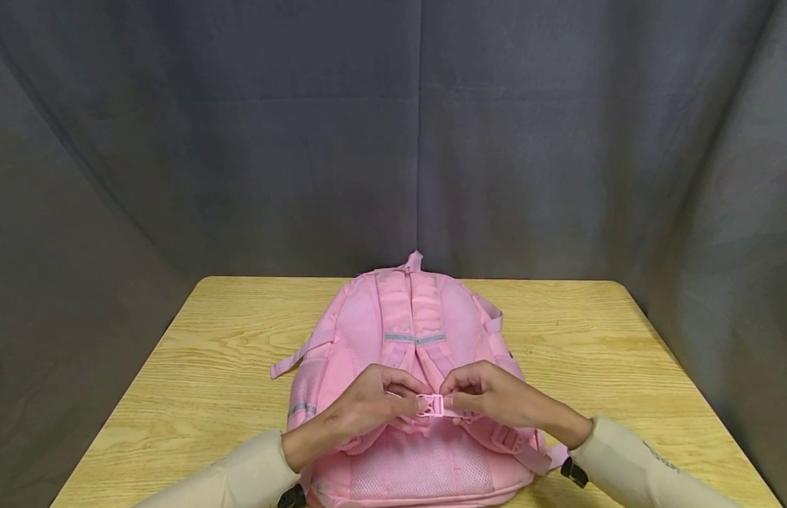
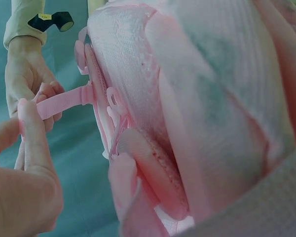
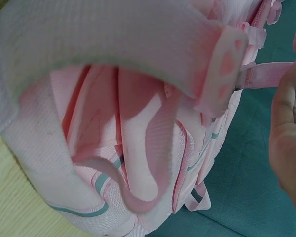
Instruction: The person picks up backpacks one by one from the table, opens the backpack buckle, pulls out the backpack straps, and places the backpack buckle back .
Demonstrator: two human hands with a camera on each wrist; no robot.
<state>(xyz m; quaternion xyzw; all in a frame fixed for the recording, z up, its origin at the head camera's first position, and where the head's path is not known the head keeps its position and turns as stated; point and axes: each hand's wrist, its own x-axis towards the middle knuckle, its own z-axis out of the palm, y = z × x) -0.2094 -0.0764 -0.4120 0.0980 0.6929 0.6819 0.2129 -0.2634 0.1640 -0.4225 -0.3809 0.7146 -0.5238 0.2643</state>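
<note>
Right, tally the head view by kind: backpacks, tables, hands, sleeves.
Pink backpack: 1
Wood-grain table: 1
Hands: 2 (left hand, right hand)
Pale sleeves: 2 (left sleeve, right sleeve)
Total: 6

soft light, hazy wrist views

The soft fabric backpack (image 1: 411,356) is candy pink, its lower mesh panel (image 1: 419,473) paler and finely dotted. Silver-grey reflective bands (image 1: 400,338) cross the padded straps. The small plastic buckle (image 1: 435,405) is light pink; the ribbed webbing strap (image 2: 64,102), a deeper pink. Plain cream long sleeves (image 1: 231,473) and black wrist devices (image 1: 574,473) contrast with the yellow-tan, wood-grained worktop (image 1: 596,367) and plain slate-grey cloth curtain (image 1: 304,141). In the wrist views, the cloth beyond looks teal.
</note>
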